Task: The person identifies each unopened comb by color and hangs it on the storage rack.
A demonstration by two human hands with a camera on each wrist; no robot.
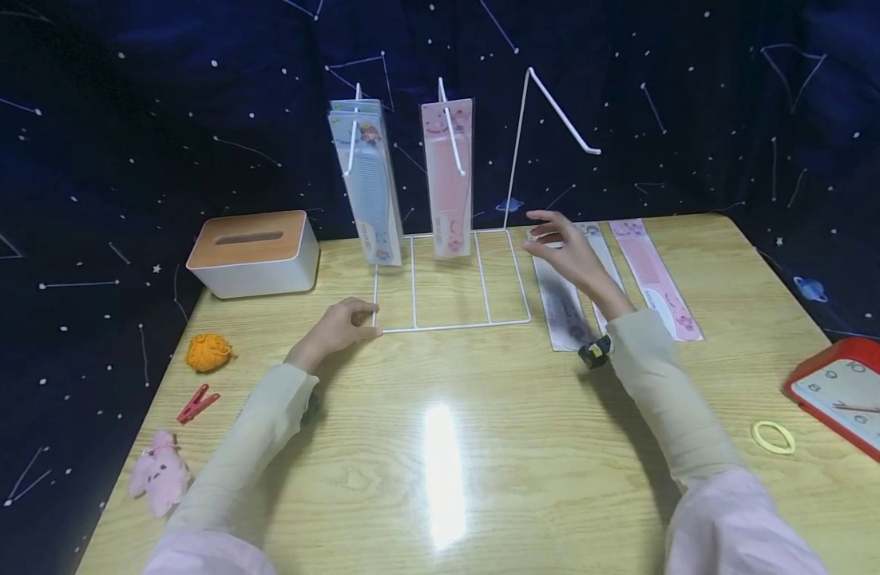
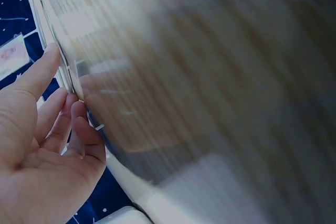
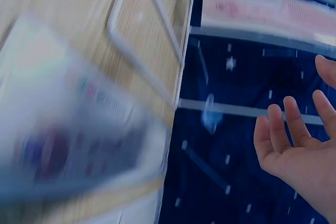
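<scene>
A white wire rack (image 1: 454, 326) stands at the back of the table. Several packaged blue combs (image 1: 371, 188) hang from its left hook, and a packaged pink comb (image 1: 450, 184) from the middle one. The right hook (image 1: 564, 112) is bare. My left hand (image 1: 334, 329) is at the rack's front left corner, thumb and fingertips at the base wire with a gap between them. My right hand (image 1: 575, 254) hovers beside the rack's right side, fingers loosely bent and holding nothing. Beneath it lies a packaged comb (image 1: 560, 307), partly covered by the hand.
Right of that lie another package, mostly behind the wrist, and a packaged pink comb (image 1: 656, 275). A tissue box (image 1: 256, 255), orange yarn ball (image 1: 208, 352), red clip (image 1: 197, 405) and pink plush toy (image 1: 161, 473) line the left. A yellow ring (image 1: 755, 435) and red clock (image 1: 853, 399) are right.
</scene>
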